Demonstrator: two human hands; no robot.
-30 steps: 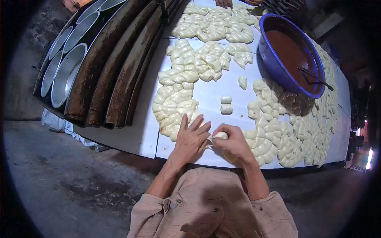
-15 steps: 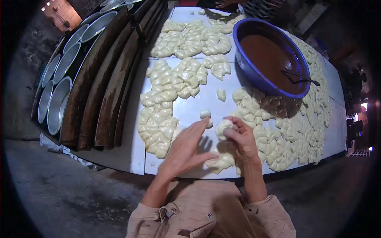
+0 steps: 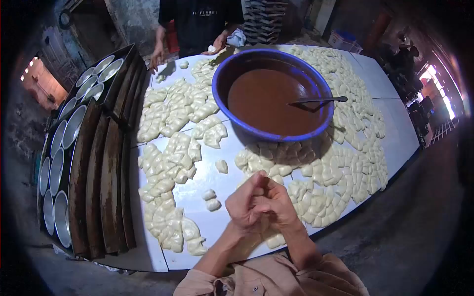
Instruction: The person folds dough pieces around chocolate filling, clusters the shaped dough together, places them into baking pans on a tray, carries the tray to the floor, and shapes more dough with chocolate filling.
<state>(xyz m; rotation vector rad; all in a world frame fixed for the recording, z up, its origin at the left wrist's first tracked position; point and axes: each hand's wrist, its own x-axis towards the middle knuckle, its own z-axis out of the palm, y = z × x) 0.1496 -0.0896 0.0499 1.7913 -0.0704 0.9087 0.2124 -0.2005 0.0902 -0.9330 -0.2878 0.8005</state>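
My left hand (image 3: 245, 203) and my right hand (image 3: 280, 203) are pressed together above the near side of the table, fingers closed. The piece of dough that my right hand held a moment ago is hidden between them. Two small dough balls (image 3: 211, 200) sit side by side left of my hands, and a single lump (image 3: 221, 166) lies farther up. Flattened pieces of pale, shiny dough (image 3: 170, 163) cover the left part of the table, and more dough (image 3: 340, 172) spreads over the right. Under my wrists, some dough (image 3: 274, 240) shows near the front edge.
A blue basin (image 3: 223, 106) of brown liquid (image 3: 264, 98) stands beyond my hands, a dark-handled utensil (image 3: 321, 100) resting in it. Round metal tins (image 3: 61, 217) fill dark racks (image 3: 111, 192) at left. Across the table (image 3: 390, 111), another person (image 3: 200, 24) handles dough.
My hands have come together, and the dough in my right hand is now out of sight. The view has tilted up and turned, showing the person opposite.
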